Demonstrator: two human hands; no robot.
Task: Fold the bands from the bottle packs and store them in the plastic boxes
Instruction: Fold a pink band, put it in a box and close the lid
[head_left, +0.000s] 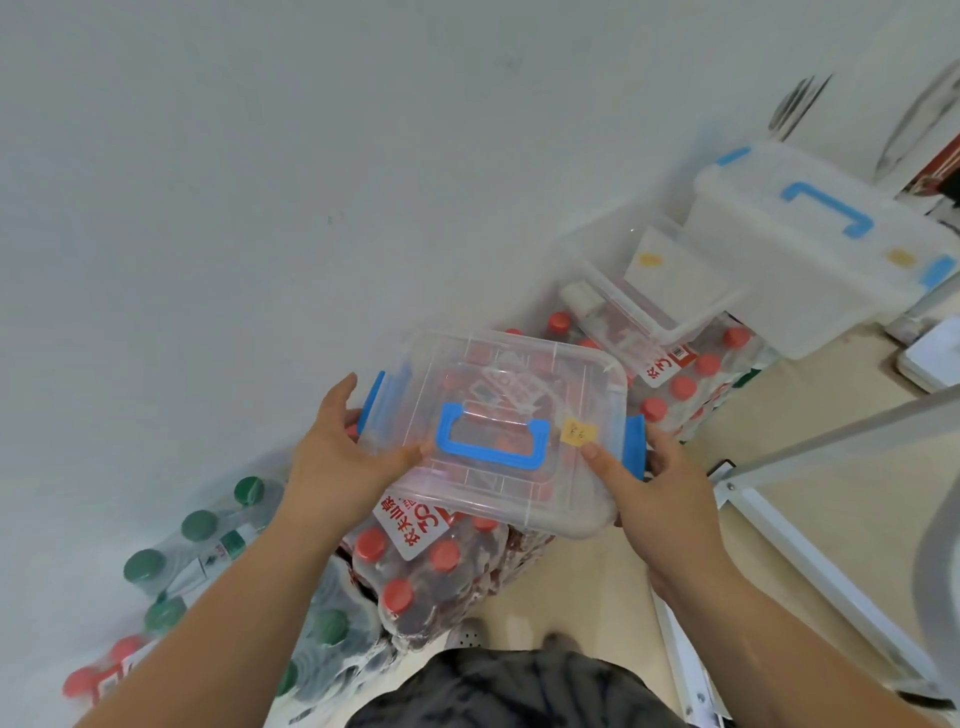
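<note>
I hold a clear plastic box (519, 499) with a closed lid, a blue handle and blue side latches. My left hand (337, 452) grips its left side and my right hand (649, 478) its right side, both thumbs on the lid. Folded bands show faintly through the lid. Under the box lies a shrink-wrapped pack of red-capped bottles (431, 571) with a red and white band (410, 522) on top. A second red-capped pack (696, 374) sits farther back with its own band (662, 366).
An open clear box (613, 260) and a larger white box with a blue handle (810, 249) rest on the far pack. Green-capped bottle packs (202, 540) lie at the left by the white wall. A white metal frame (769, 525) stands at the right.
</note>
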